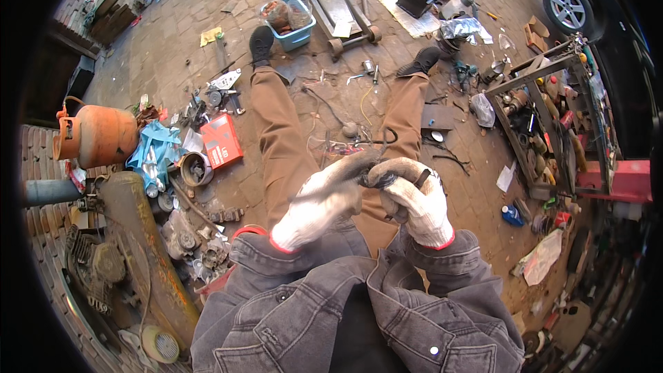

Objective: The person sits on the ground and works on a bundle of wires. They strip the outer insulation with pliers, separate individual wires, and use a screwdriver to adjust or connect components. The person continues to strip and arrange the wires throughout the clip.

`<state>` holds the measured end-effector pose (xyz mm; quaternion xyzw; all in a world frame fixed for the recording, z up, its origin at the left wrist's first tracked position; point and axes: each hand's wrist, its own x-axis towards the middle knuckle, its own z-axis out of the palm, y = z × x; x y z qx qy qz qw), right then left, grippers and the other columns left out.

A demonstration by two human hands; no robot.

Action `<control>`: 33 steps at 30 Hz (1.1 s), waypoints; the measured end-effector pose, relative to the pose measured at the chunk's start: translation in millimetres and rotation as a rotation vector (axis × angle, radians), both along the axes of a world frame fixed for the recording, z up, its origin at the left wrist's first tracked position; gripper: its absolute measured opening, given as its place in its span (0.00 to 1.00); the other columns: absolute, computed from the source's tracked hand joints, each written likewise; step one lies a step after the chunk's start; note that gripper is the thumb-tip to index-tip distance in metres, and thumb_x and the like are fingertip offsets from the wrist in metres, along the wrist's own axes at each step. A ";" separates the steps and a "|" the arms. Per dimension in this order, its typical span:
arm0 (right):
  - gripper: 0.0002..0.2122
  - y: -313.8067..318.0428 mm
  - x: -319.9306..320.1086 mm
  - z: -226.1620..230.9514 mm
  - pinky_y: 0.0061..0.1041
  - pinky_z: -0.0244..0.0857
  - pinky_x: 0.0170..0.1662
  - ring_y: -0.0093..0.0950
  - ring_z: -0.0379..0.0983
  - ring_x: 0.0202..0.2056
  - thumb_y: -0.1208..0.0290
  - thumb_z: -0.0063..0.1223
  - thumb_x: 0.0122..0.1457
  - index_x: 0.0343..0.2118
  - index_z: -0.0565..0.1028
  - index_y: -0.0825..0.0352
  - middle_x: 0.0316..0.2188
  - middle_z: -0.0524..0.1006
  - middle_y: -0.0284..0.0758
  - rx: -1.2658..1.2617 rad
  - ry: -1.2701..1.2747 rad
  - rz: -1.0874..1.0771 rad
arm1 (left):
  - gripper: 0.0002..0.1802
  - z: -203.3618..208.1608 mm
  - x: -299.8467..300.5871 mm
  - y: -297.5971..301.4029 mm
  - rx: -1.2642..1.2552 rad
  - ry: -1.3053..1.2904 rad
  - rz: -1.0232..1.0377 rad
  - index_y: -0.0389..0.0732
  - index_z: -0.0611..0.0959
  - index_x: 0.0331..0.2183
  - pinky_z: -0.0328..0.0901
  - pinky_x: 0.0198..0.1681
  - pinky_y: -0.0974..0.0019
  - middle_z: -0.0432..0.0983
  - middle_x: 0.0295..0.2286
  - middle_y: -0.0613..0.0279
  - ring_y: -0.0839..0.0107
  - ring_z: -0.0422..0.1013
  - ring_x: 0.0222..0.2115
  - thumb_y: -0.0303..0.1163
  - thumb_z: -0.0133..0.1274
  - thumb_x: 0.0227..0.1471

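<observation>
From the head camera, my gloved left hand (pixel 319 202) and right hand (pixel 414 200) meet above my lap, over my outstretched brown-trousered legs. Both sets of fingers are curled tight around a small dark part (pixel 376 178) with black wires trailing from it. An orange gas cylinder (pixel 97 135) lies on the brick floor (pixel 173 62), well off to my left.

Two gloved hands (pixel 324 200), one orange gas cylinder (pixel 97 135), one red box (pixel 221 140), one blue tub (pixel 298 24).
</observation>
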<state>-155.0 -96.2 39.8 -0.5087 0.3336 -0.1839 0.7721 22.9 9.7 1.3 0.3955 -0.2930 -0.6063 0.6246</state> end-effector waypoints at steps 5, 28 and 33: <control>0.11 6.5 7.6 -4.3 0.21 0.59 0.29 0.20 0.68 0.26 0.69 0.54 0.59 0.38 0.79 0.73 0.26 0.76 0.33 -0.051 -0.101 0.089 | 0.21 0.2 -5.2 3.4 0.159 -0.252 0.109 0.34 0.78 0.53 0.68 0.47 0.68 0.81 0.43 0.58 0.72 0.75 0.41 0.37 0.46 0.65; 0.08 12.6 -4.2 -13.5 0.33 0.60 0.19 0.30 0.61 0.19 0.66 0.44 0.61 0.28 0.67 0.63 0.23 0.67 0.34 0.628 -0.320 -0.518 | 0.22 -40.1 22.5 -11.1 0.175 0.374 0.313 0.31 0.78 0.52 0.71 0.26 0.72 0.82 0.35 0.53 0.72 0.78 0.24 0.40 0.44 0.68; 0.09 5.3 -5.4 -19.0 0.28 0.57 0.14 0.25 0.59 0.14 0.63 0.40 0.62 0.24 0.64 0.57 0.20 0.64 0.28 0.575 -0.347 -0.615 | 0.16 -55.9 15.1 -11.5 0.264 0.346 0.311 0.32 0.79 0.48 0.74 0.32 0.64 0.82 0.36 0.52 0.67 0.79 0.27 0.34 0.48 0.66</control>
